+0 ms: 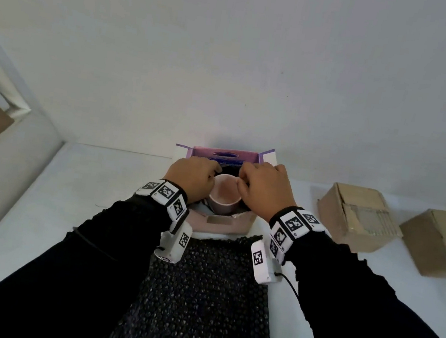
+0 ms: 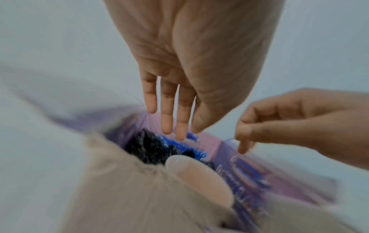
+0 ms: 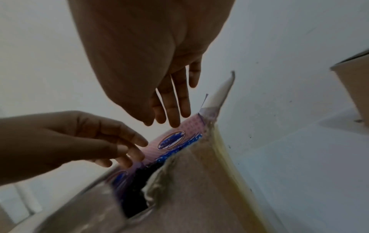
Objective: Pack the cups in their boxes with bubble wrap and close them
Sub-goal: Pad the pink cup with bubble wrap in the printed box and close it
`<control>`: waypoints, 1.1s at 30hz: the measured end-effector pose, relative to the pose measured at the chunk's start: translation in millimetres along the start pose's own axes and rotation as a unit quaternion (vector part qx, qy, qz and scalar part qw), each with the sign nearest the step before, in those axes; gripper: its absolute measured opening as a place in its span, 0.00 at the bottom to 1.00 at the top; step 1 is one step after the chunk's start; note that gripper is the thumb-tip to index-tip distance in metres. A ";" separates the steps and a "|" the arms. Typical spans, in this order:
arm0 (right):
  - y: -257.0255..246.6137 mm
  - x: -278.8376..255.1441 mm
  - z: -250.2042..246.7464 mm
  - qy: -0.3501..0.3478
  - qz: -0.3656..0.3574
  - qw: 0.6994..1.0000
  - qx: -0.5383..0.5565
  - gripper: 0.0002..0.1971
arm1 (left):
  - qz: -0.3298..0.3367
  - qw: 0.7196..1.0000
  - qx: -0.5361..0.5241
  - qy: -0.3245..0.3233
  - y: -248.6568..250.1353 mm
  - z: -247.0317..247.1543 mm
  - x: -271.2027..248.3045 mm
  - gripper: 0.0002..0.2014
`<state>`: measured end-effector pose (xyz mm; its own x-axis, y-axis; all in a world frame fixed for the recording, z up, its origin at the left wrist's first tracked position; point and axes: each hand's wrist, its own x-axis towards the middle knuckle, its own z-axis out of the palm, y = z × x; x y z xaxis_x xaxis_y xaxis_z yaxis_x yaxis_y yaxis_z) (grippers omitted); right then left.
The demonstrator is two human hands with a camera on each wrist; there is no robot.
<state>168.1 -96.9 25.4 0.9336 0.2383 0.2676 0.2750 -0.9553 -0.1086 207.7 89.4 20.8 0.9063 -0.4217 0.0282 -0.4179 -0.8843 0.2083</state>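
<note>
Head view shows your two hands over the open purple box (image 1: pixel 228 155), which is the landmark here. Inside it stands the pink cup (image 1: pixel 225 197), upright, mouth up, with dark bubble wrap visible behind it in the box.

Your left hand (image 1: pixel 191 177) sits at the cup's left side, fingers bent down toward the box opening. In the left wrist view those fingers (image 2: pixel 166 116) hang nearly straight and spread a little, tips just above the box's printed inner wall, and they hold nothing. Whether they touch the cup you cannot tell; that picture is blurred.

Your right hand (image 1: pixel 266 190) is at the cup's right side, fingers curled loosely over the rim area. The right wrist view shows its fingers (image 3: pixel 173 107) extended and slightly apart, tips near the box's pink back flap, with nothing clasped. Contact with the rim cannot be told.

A sheet of black bubble wrap (image 1: pixel 208 294) lies on the white counter (image 1: pixel 71 191) on the near side of the box, between your forearms. Two brown cardboard boxes (image 1: pixel 357 216) sit well to the right of the purple box, flaps down.
</note>
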 end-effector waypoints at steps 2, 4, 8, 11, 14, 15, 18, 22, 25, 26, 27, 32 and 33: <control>-4.3 -18.8 -9.2 0.014 -0.002 0.998 0.053 0.05 | 0.007 0.999 -0.017 0.026 3.1 -5.6 -19.8 0.15; -11.4 -40.2 -12.6 0.032 -0.004 0.995 0.091 0.04 | 0.009 0.997 -0.045 0.054 8.2 -6.7 -42.4 0.13; -25.4 -88.1 -3.8 0.051 0.005 0.987 0.153 0.03 | 0.050 0.990 -0.074 0.110 24.2 3.4 -90.4 0.08; -36.2 -127.5 13.7 0.002 0.040 0.983 0.179 0.05 | 0.064 0.985 -0.101 0.121 30.5 20.7 -124.0 0.06; -43.7 -161.5 38.5 -0.108 0.080 0.977 0.167 0.19 | 0.052 0.991 -0.099 0.073 29.5 44.6 -153.7 0.07; -45.9 -170.9 45.5 -0.157 0.081 0.974 0.143 0.26 | 0.036 0.994 -0.098 0.028 28.5 53.1 -163.0 0.07; -52.9 -193.4 61.2 -0.256 0.064 0.963 0.062 0.29 | -0.004 0.989 -0.079 -0.126 23.2 80.2 -188.3 0.14; -57.1 -202.9 68.1 -0.206 0.054 0.976 0.042 0.09 | -0.022 0.978 -0.060 -0.197 18.1 100.7 -208.1 0.25; -58.7 -201.3 68.1 -0.177 0.101 0.977 0.062 0.12 | -0.027 0.980 -0.062 -0.187 17.6 102.8 -211.0 0.28; -58.6 -201.5 68.5 -0.178 0.128 0.974 0.049 0.19 | -0.031 0.980 -0.061 -0.185 17.9 102.1 -210.5 0.29; -58.0 -201.5 68.4 -0.192 0.157 0.968 0.033 0.26 | -0.036 0.980 -0.060 -0.186 18.1 101.7 -210.2 0.30; -56.5 -202.0 68.2 -0.207 0.162 0.964 0.030 0.15 | -0.043 0.977 -0.060 -0.202 21.0 104.9 -209.6 0.31; -56.8 -202.8 68.6 -0.197 0.150 0.968 0.038 0.11 | -0.044 0.976 -0.058 -0.203 22.0 104.6 -209.3 0.31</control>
<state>-21.1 -79.0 -88.3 0.9853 0.0147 -0.1704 -0.0199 -0.9796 -0.1999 2.3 137.2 -82.9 0.8289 -0.4097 -0.3809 -0.3076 -0.9025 0.3015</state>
